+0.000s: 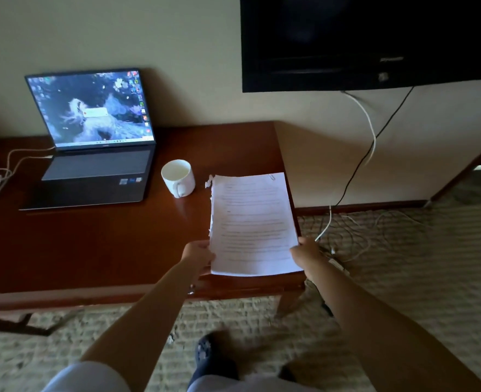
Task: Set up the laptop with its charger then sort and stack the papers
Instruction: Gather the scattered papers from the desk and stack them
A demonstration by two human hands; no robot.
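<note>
The stack of papers (252, 223) lies at the right end of the counter (106, 244), held from both sides at its near end: left hand (198, 254) grips the near-left edge, right hand (304, 250) grips the near-right edge, fingers of both curled onto the sheets. So each grip is closed on paper, holding the pile square.

Watch the far-left edge, away from the grip: ragged torn bits stick out there, so the sheets are not flush, and a careless tap could crumple them or let loose pages slide. A paper clip (272, 177) sits at the far-right corner; it may catch when sheets are shuffled.

The pile's right side runs right along the counter's edge, and its near end reaches the front edge. Let go unevenly and it could tip to the carpet (403, 278).

Just beyond the left grip stands a white mug (178, 178); whether it holds liquid I cannot tell, but a swung sheet could knock it.

Further left, the laptop (98, 142) is open and lit, its charger cable (15, 159) looks plugged in.
</note>
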